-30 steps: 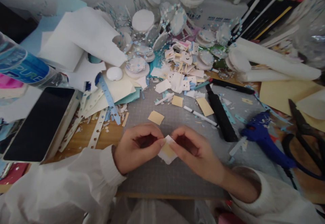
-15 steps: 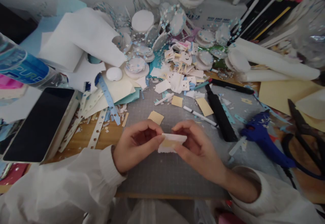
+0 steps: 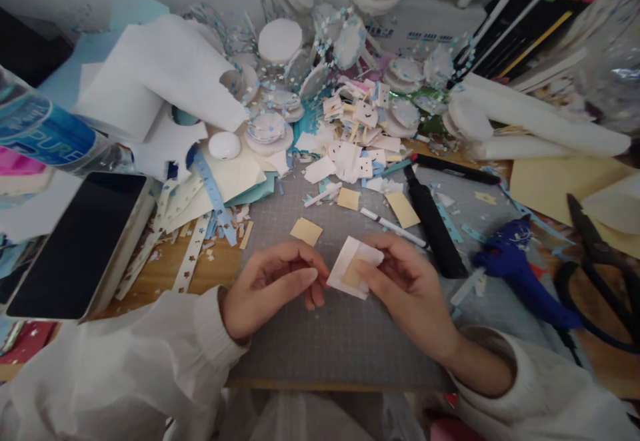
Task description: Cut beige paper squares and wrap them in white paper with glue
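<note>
My right hand (image 3: 407, 284) pinches a small white piece of paper (image 3: 341, 264), which is tilted and has a pale yellow rectangle (image 3: 352, 273) lying on its face under the thumb. Close to the paper's left corner is my left hand (image 3: 277, 288), its thumb and curled fingers apart with nothing between them. Whether a left fingertip touches that corner I cannot tell. Beyond the hands, yellow paper squares (image 3: 307, 230) lie on the grey cutting mat (image 3: 345, 354), along with a white pen (image 3: 393, 228).
A blue glue gun (image 3: 525, 274) and black scissors (image 3: 600, 261) lie at the right, near a black stick-like tool (image 3: 436, 228). At the left are a phone (image 3: 80, 241) and a water bottle (image 3: 55, 128). Paper scraps with drawn faces (image 3: 360, 141) pile up behind.
The left hand has let go of the white paper and its fingers have parted. In the right hand the paper has turned, so more of its face shows.
</note>
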`<state>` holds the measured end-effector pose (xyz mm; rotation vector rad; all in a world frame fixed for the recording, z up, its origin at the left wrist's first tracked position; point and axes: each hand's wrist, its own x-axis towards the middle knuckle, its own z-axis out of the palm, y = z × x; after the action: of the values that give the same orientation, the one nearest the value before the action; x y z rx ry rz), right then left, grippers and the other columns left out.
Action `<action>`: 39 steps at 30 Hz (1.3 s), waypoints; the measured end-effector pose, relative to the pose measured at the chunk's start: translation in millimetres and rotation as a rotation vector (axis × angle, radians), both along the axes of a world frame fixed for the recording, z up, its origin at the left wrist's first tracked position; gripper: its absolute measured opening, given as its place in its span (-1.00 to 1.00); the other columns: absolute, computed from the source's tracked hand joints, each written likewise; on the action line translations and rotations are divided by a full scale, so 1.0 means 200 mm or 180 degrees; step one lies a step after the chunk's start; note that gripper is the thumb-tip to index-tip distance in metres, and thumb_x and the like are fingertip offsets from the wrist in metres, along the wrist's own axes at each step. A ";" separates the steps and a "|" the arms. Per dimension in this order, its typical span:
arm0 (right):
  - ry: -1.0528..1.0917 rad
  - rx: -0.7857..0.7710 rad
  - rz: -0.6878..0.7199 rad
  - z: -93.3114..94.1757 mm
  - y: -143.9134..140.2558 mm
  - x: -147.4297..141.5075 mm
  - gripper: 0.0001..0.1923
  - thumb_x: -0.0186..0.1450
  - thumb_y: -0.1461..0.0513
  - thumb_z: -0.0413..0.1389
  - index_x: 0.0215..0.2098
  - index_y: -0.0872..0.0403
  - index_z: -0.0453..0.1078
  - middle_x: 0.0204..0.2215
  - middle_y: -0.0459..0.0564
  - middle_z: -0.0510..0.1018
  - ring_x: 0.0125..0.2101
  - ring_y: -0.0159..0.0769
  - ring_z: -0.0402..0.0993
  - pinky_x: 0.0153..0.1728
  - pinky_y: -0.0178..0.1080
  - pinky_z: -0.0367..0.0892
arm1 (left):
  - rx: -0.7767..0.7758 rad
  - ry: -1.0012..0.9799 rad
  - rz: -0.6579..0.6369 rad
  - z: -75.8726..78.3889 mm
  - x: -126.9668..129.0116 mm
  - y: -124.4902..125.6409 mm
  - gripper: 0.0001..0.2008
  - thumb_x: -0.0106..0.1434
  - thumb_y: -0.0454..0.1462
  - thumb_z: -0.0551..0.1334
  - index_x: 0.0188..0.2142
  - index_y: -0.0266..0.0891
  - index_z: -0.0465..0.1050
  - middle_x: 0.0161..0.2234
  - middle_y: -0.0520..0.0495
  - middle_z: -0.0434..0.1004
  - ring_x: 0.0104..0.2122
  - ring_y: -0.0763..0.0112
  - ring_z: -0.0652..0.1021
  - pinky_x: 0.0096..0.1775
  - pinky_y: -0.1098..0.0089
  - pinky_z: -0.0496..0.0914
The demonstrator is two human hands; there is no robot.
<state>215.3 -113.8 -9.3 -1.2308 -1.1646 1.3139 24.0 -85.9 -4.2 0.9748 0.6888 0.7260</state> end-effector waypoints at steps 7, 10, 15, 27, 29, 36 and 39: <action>-0.0069 0.0084 0.0501 0.01 -0.01 -0.02 -0.90 0.24 0.17 0.16 -0.31 -0.01 0.35 -0.47 -0.12 0.40 -0.51 -0.42 0.35 -0.55 -0.39 0.32 | 0.0276 0.0276 0.0117 -0.01 0.02 0.00 -0.89 0.15 -0.30 0.32 -0.37 -0.31 0.43 -0.51 0.02 0.42 -0.55 0.56 0.42 -0.49 0.55 0.36; -0.0175 0.0100 0.0599 0.02 -0.01 -0.01 -0.88 0.34 0.15 0.03 -0.27 -0.01 0.36 -0.51 -0.13 0.41 -0.56 -0.44 0.35 -0.58 -0.38 0.32 | 0.0350 0.0335 0.0133 -0.01 0.02 -0.01 -0.93 0.15 -0.35 0.31 -0.40 -0.31 0.43 -0.52 0.02 0.44 -0.55 0.57 0.42 -0.48 0.56 0.36; -0.0754 0.0485 0.0446 0.02 -0.01 0.05 -0.77 0.42 0.26 -0.14 -0.04 -0.07 0.26 -0.41 -0.10 0.51 -0.55 -0.43 0.44 -0.60 -0.38 0.35 | 0.0014 0.0488 0.0243 0.02 0.02 -0.04 -0.87 0.12 -0.30 0.34 -0.42 -0.31 0.42 -0.51 0.02 0.45 -0.55 0.56 0.44 -0.48 0.55 0.40; -0.4139 0.1364 -0.0531 0.08 -0.39 0.54 -0.51 0.22 0.38 -0.10 0.11 0.05 0.20 0.10 0.19 0.36 0.11 -0.04 0.29 0.10 0.07 0.23 | 0.1393 0.1959 0.0374 -0.01 -0.10 -0.28 -0.79 0.24 -0.30 0.21 -0.12 -0.25 0.46 -0.36 -0.03 0.60 -0.42 0.45 0.57 -0.37 0.48 0.50; -0.4597 0.1244 -0.0830 0.04 -0.41 0.62 -0.58 0.26 0.28 -0.07 0.09 0.14 0.21 0.01 0.29 0.40 0.08 0.06 0.30 0.07 0.10 0.23 | 0.2292 0.2449 0.0440 -0.02 -0.14 -0.32 -0.73 0.27 -0.34 0.18 -0.02 -0.26 0.42 -0.27 -0.08 0.59 -0.33 0.41 0.58 -0.26 0.41 0.50; -0.5503 0.0891 -0.1190 -0.02 -0.41 0.68 -0.64 0.27 0.15 -0.03 -0.09 0.24 0.34 -0.25 0.26 0.50 -0.16 0.07 0.42 -0.13 -0.06 0.33 | 0.3983 0.3002 0.0414 -0.03 -0.22 -0.44 -0.70 0.30 -0.40 0.12 0.02 -0.33 0.36 -0.01 -0.21 0.47 0.00 0.26 0.44 0.01 0.23 0.32; -0.5955 0.0534 -0.1157 -0.01 -0.39 0.67 -0.60 0.28 0.13 -0.04 -0.11 0.30 0.37 -0.29 0.30 0.50 -0.21 0.08 0.43 -0.21 -0.08 0.29 | 0.4119 0.3253 0.0291 -0.06 -0.21 -0.46 -0.67 0.31 -0.36 0.11 0.07 -0.31 0.33 0.05 -0.17 0.44 0.08 0.21 0.38 0.05 0.18 0.24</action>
<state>349.0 -191.2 -11.6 -2.3673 -1.9225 -0.6261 -17.4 -178.2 -15.9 2.6098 1.1483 0.6971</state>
